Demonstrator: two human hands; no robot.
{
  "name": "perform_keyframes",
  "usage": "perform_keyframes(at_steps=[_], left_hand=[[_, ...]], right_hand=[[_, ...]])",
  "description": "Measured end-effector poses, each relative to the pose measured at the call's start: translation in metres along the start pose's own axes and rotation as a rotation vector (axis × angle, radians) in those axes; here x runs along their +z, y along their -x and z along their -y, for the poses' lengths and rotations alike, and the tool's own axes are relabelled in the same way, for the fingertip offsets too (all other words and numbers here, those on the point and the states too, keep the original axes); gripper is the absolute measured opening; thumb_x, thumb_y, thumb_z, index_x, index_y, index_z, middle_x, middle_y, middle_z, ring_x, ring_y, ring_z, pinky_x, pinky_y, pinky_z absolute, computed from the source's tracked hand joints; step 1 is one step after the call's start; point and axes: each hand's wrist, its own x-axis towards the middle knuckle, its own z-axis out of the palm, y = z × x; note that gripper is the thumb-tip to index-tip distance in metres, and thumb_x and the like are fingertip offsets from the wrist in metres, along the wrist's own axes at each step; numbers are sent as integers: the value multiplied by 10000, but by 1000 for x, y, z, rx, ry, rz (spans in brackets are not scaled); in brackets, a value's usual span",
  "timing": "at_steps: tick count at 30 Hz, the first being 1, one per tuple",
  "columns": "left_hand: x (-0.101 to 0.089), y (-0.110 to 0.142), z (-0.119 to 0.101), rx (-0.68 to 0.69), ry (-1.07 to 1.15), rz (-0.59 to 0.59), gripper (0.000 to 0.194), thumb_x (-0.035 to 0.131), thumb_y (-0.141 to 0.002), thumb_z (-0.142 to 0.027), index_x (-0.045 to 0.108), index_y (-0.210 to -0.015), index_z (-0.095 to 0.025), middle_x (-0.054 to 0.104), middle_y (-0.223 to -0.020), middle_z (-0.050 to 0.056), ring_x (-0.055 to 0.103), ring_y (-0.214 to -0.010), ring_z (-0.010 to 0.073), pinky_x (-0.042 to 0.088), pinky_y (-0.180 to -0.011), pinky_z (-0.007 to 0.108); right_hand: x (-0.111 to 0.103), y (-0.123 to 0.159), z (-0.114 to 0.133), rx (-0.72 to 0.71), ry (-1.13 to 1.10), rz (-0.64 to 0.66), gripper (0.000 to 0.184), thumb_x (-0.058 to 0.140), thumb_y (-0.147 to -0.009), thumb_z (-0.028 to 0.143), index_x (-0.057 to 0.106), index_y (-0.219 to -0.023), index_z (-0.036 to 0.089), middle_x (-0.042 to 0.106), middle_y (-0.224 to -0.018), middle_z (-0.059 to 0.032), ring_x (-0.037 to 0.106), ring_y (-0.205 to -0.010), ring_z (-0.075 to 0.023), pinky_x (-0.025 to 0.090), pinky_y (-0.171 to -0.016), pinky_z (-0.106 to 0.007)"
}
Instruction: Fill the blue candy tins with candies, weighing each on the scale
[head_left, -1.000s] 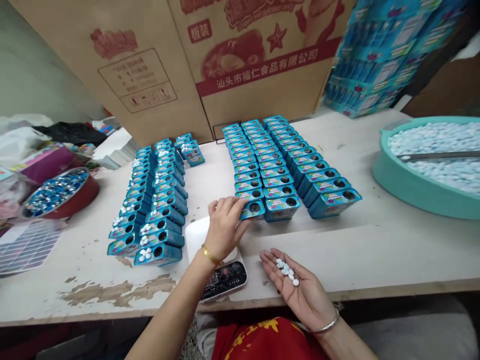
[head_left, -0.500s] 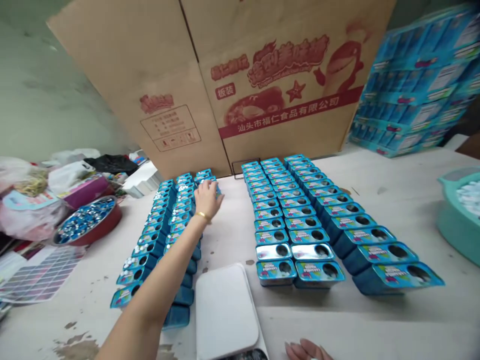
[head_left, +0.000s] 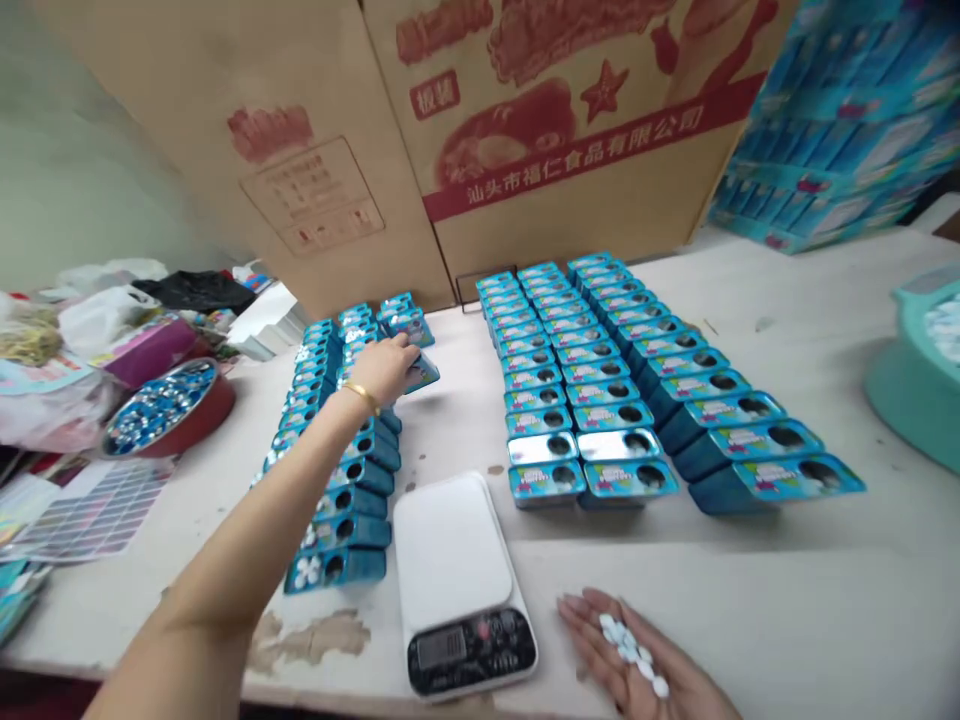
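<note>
My left hand [head_left: 384, 372] reaches over the left rows of tins, fingers closed on a small blue candy tin [head_left: 424, 374] that sits tilted at the row's right side. Several more blue tins [head_left: 352, 503] with round holes in their tops stand there, white candies lying on some of them. My right hand [head_left: 630, 655] is palm up near the front edge, cupping several small white candies [head_left: 626, 645]. Between the hands lies a white kitchen scale [head_left: 454, 570]; its display is too small to read. To its right stand further rows of blue tins [head_left: 589, 390].
Behind the tins leans a large cardboard sheet [head_left: 555, 150]. Stacked blue packs [head_left: 832, 150] stand at the back right. A turquoise tub [head_left: 911, 390] with white candies is at right. At left are a red bowl [head_left: 202, 415] of shiny blue pieces and plastic bags [head_left: 97, 330].
The view has tipped downward, bringing the scale's display and my right palm with its candies into sight. My left hand now has a tin lifted askew beside the left rows.
</note>
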Motion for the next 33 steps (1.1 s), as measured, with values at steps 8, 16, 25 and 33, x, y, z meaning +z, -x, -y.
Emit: perform_keyframes(at_steps=[8, 16, 25, 33], left_hand=[[-41, 157, -85, 286, 93, 119, 211, 462, -902, -328, 582, -860, -160, 588, -879, 56, 566, -768, 166, 413, -647, 273], [-30, 177, -107, 215, 201, -93, 278, 556, -847, -383, 536, -994, -147, 583, -1052, 94, 544, -921, 215, 436, -779, 338], [3, 235, -226, 453, 506, -84, 152, 465, -903, -248, 515, -1021, -167, 557, -938, 55, 514, -794, 163, 455, -651, 279], [35, 241, -244, 353, 567, -172, 111, 487, -880, -203, 524, -968, -146, 548, -899, 52, 522, -806, 170, 468, -640, 272]], right_hand=[[15, 24, -12, -8, -15, -100, 217, 530, -869, 167, 693, -963, 58, 649, -1148, -191, 580, -1130, -251, 528, -907, -312], [16, 47, -32, 25, 38, -17, 235, 515, -877, 169, 680, -983, 39, 646, -1146, -204, 594, -1111, -262, 534, -896, -320], [13, 49, -46, -8, 0, 52, 144, 553, -862, 165, 693, -867, 130, 730, -868, -34, 687, -767, -119, 552, -844, -277], [11, 46, -48, -2, -21, -126, 266, 437, -904, 99, 691, -833, 131, 723, -825, -32, 684, -787, -107, 545, -857, -259]])
